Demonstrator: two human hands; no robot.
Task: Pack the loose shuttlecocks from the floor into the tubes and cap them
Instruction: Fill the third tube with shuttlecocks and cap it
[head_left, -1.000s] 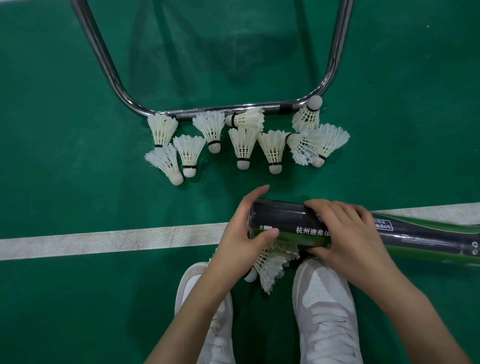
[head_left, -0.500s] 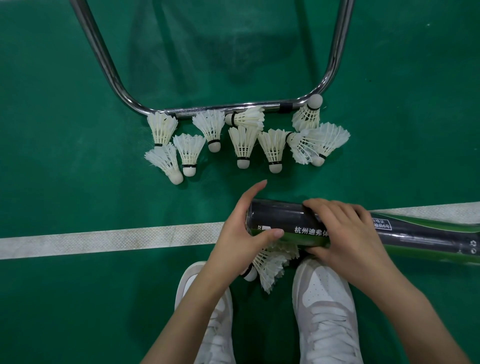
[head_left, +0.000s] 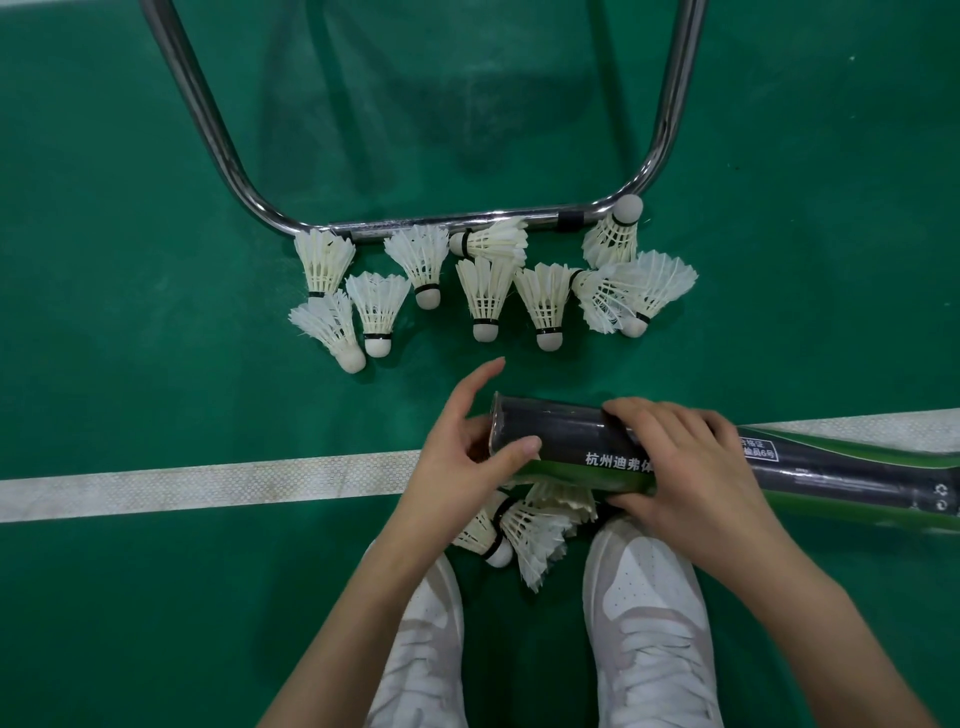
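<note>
Green court floor (head_left: 130, 260), white line (head_left: 208, 486) across; shuttlecocks (head_left: 488, 291) along chrome frame (head_left: 452, 221). Right hand (head_left: 691, 478) wraps tube (head_left: 561, 441); left hand (head_left: 467, 462) spread at its mouth.

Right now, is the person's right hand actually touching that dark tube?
Touching. The head view shows the right hand wrapped over the dark tube, with fingers on top, thumb underneath and no gap between them.

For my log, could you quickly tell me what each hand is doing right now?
Left hand: at the open end of the shuttlecock tube, thumb on its side.
Right hand: closed around the tube.
</note>
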